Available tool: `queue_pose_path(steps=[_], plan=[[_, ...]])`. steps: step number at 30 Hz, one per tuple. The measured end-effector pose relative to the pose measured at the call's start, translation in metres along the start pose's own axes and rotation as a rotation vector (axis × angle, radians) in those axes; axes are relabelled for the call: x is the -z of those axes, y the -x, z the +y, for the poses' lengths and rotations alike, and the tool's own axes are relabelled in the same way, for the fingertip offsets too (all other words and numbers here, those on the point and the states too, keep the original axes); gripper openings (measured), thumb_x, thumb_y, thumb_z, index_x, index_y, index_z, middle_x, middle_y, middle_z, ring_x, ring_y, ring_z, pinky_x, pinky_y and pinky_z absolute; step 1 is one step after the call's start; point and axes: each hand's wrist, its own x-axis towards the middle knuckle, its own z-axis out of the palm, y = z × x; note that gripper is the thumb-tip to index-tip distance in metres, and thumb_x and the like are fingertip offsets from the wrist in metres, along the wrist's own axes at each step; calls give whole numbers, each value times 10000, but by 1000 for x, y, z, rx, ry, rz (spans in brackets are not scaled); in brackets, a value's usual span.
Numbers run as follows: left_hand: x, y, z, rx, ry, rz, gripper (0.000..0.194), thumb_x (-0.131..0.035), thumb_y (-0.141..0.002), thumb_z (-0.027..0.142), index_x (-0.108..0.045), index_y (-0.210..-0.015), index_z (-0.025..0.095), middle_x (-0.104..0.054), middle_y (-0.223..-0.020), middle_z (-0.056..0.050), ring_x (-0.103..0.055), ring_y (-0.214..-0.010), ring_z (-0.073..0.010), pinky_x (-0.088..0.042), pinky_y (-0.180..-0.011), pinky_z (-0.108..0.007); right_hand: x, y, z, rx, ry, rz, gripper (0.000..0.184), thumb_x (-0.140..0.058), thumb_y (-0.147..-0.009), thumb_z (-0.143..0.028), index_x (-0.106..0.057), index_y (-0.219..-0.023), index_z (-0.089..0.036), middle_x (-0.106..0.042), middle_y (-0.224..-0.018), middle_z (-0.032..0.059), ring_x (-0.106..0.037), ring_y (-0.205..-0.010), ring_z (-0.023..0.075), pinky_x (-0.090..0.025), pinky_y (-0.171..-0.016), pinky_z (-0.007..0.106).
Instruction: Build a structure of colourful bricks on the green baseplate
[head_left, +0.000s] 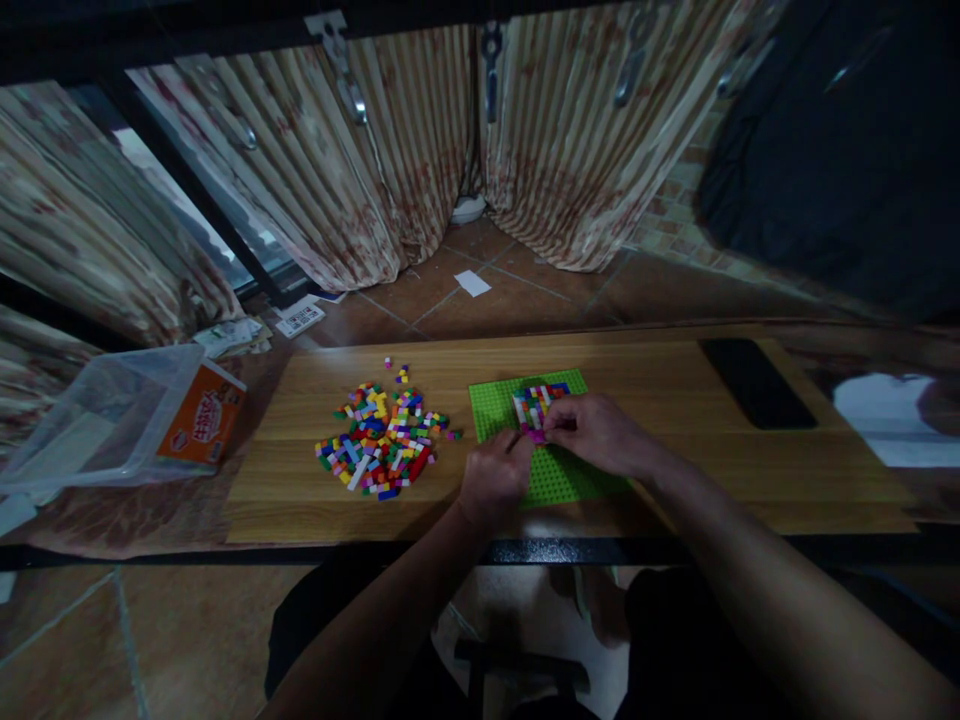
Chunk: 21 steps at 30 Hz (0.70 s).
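A green studded baseplate (pixel 491 400) lies on the wooden board, with a block of multicoloured toy bricks (pixel 534 402) built up near its far side. At the near edge of that block is a magenta brick (pixel 535 436), between my two hands. My right hand (pixel 592 430) reaches in from the right with thumb and forefinger pinched at the magenta brick. My left hand (pixel 495 472) rests over the plate's left part, fingers curled, its fingertips beside the same brick. What the left fingers hold, if anything, is hidden.
A loose pile of small coloured bricks (pixel 382 440) lies left of the plate. A black phone-like slab (pixel 756 383) is on the right of the wooden board (pixel 645 360). Farther left stands a clear plastic bin (pixel 112 410) with an orange label. Curtains (pixel 420 150) hang behind.
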Motion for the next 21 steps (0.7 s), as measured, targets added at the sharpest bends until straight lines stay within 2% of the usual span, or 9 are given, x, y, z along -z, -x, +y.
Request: queue_pose_path(steps=[5,8,10,11,13,15,17,19,21], plan=[[0,0,0,99,95,4,191,-453,-947,230,-627,-877,194,-664,-836,-47,-621,-764,-162,-468,-660,-255,2,0,6,15,-122,6,89,-607,-760,-242,-676,-716,-206,-697,-704,-13,-624,-650,142,-446,-626,265],[1,-3,-3,208,272,30,153,-531,-909,275,-591,-1030,203,-679,-959,-39,-635,-810,-159,-492,-692,-258,13,-1,15,-107,-149,229,126,-601,-773,-293,-678,-727,-206,-709,-730,10,-643,-688,167,-478,-660,286],[3,-6,-4,259,354,33,280,-590,-860,271,-546,-1129,204,-670,-1039,-44,-636,-813,-159,-502,-704,-268,21,-2,22,-234,-59,369,148,-596,-782,-320,-683,-748,-205,-716,-755,33,-651,-703,188,-485,-662,307],[4,-7,-4,273,376,24,319,-608,-840,265,-537,-1145,204,-664,-1054,-47,-635,-805,-160,-505,-707,-274,23,-3,26,-283,-6,383,165,-591,-792,-338,-685,-764,-205,-718,-761,43,-653,-697,195,-486,-651,314],[6,-9,-4,286,411,-5,307,-616,-826,265,-551,-1120,205,-656,-1043,-49,-633,-788,-157,-508,-710,-278,25,-3,31,-325,54,286,230,-558,-830,-395,-682,-795,-205,-709,-732,49,-647,-642,193,-480,-603,313],[6,-9,-4,288,450,-21,252,-607,-833,277,-577,-1071,199,-652,-995,-46,-629,-772,-151,-507,-704,-269,21,-2,32,-307,40,121,311,-499,-873,-454,-666,-799,-203,-686,-665,42,-629,-562,176,-464,-535,294],[5,-9,-3,271,488,-21,206,-582,-853,282,-594,-1040,196,-645,-952,-40,-624,-768,-143,-506,-702,-256,15,-1,31,-277,2,15,355,-469,-891,-491,-653,-816,-198,-675,-643,39,-617,-512,162,-444,-474,273],[3,-9,-3,248,507,-18,169,-548,-876,269,-608,-1016,197,-641,-922,-34,-621,-773,-140,-508,-713,-254,8,0,30,-259,-30,2,364,-483,-886,-512,-649,-860,-188,-685,-667,48,-618,-494,160,-432,-433,264],[2,-8,-2,235,522,-17,156,-527,-885,251,-615,-1001,195,-642,-913,-36,-623,-794,-146,-517,-741,-269,5,1,32,-179,-29,57,376,-493,-884,-522,-653,-897,-181,-683,-649,47,-605,-456,156,-426,-413,266]])
